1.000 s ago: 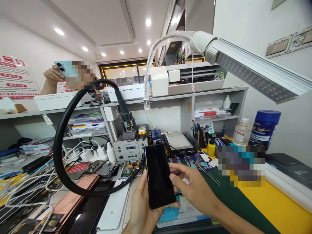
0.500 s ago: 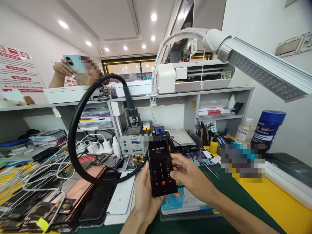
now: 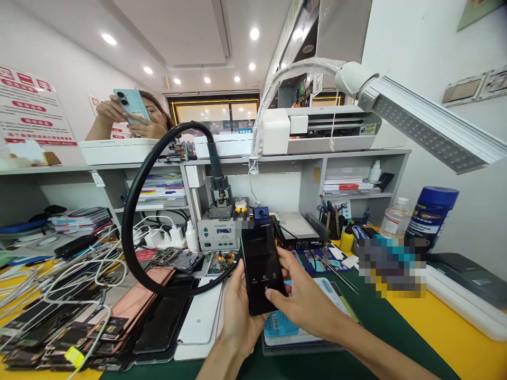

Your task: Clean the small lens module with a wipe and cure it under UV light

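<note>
A black smartphone [image 3: 261, 258] is held upright at the middle of the bench, its dark screen facing me with a few small icons low down. My left hand [image 3: 240, 314] is closed around its left side and underside. My right hand [image 3: 299, 295] wraps the right edge, and its thumb touches the lower part of the screen. Beneath the hands lies a blue-and-white packet [image 3: 281, 324] on a dark perforated tray [image 3: 304, 348]. To the left rests a white phone back [image 3: 200, 316] beside black phones [image 3: 162, 327].
A black hose [image 3: 129, 232] loops from the soldering station [image 3: 217, 237]. Stacked phone parts [image 3: 91, 338] and white cables lie left. Tweezers [image 3: 340, 277], a blue spray can [image 3: 431, 216] and a clear bottle [image 3: 396, 219] are right. An LED lamp [image 3: 431, 124] hangs above. Another person [image 3: 152, 119] holds a light-blue phone.
The phone's screen has gone from a call display with a red button to a darker one with fewer icons. My right thumb has moved down and left on the screen.
</note>
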{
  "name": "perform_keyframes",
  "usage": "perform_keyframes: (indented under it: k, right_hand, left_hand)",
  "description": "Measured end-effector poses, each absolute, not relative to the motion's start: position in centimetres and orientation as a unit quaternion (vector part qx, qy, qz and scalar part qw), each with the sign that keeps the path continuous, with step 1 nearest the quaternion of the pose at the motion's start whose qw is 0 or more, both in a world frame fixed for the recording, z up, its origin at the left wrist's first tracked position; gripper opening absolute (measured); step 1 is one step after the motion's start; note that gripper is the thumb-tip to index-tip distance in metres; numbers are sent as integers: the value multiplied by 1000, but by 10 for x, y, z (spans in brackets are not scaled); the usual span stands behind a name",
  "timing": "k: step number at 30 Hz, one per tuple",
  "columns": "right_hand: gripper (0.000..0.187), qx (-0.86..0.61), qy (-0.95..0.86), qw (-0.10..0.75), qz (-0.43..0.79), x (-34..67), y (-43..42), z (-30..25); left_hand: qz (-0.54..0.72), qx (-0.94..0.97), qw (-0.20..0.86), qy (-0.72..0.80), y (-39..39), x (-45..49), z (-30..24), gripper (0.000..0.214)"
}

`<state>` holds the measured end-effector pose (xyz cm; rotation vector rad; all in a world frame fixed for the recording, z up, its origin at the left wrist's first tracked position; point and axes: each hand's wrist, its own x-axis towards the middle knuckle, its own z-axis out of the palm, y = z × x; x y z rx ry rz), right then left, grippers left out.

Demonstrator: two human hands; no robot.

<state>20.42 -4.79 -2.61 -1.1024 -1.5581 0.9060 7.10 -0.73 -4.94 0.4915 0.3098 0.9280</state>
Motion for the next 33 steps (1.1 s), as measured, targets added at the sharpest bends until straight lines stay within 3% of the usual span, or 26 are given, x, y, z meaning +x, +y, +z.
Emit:
perform_keyframes:
  k: [6,19,29,33]
  right_hand:
    - [63,-430,-634,471,438,211,-44,-16]
    - [55,-408,-641,494,423,203,-38,-23]
    - [64,-426,-607,473,476,211,-40,-19]
    - [70,-367,-599,482,524,220,-35,-23]
  left_hand:
    - [445,244,851,133,-3,70,-53,51]
    - [477,222,833,170,-3,70,-53,48]
    - [466,247,835,156,-2,71,-54,49]
    - [462,268,833,143,-1,70,-54,50]
